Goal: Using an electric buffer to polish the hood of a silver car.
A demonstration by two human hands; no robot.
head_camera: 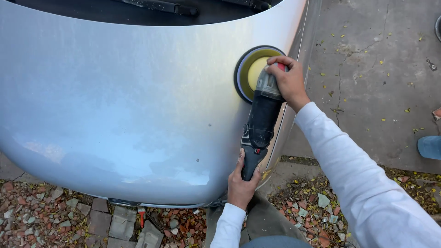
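A black and grey power polisher (261, 120) with a round yellow foam pad (253, 72) rests pad-down on the right side of a silver car hood (119, 101). My left hand (242, 183) grips the rear handle of the polisher near the hood's front edge. My right hand (285, 79) wraps over the polisher's head, just beside the pad. Both arms wear white long sleeves.
Windshield wipers (161, 6) lie along the hood's far edge. Cracked concrete (376, 55) with scattered yellow leaves spreads to the right. Broken bricks and rubble (55, 216) cover the ground below the hood. A blue object (430, 147) sits at the right edge.
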